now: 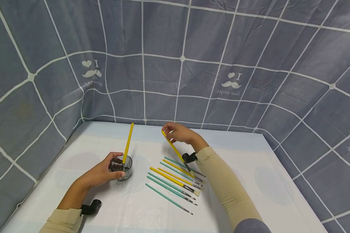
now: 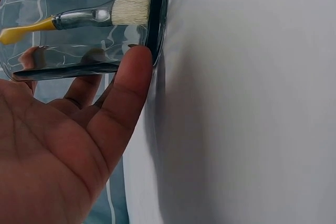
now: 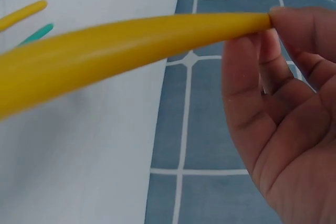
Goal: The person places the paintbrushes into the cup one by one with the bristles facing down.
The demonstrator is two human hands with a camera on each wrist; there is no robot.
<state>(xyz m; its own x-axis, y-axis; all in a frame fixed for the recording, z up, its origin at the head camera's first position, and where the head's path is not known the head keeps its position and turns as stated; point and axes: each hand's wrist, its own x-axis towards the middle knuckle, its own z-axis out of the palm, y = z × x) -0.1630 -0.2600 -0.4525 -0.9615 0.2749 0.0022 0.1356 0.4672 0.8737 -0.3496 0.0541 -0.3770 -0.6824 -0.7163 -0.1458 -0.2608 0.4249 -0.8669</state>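
Observation:
On the left of the white table, my left hand (image 1: 105, 170) holds a clear glass (image 1: 129, 171), thumb on the near side and fingers round the far side. A yellow paintbrush (image 1: 128, 142) leans in the glass, its pale bristles (image 2: 131, 11) near the base in the left wrist view. My right hand (image 1: 180, 133) pinches the handle tip of another yellow paintbrush (image 1: 174, 147) between thumb and fingertips. This brush slants down to the right, its bristle end over the row of brushes, partly behind the wrist camera. In the right wrist view its thick handle (image 3: 131, 48) crosses the picture.
Several teal paintbrushes (image 1: 166, 194) and yellow paintbrushes (image 1: 167, 176) lie side by side mid-table, bristles toward the lower right. A grey curtain (image 1: 163, 74) with white grid lines hangs behind the table (image 1: 236, 158) and along both sides.

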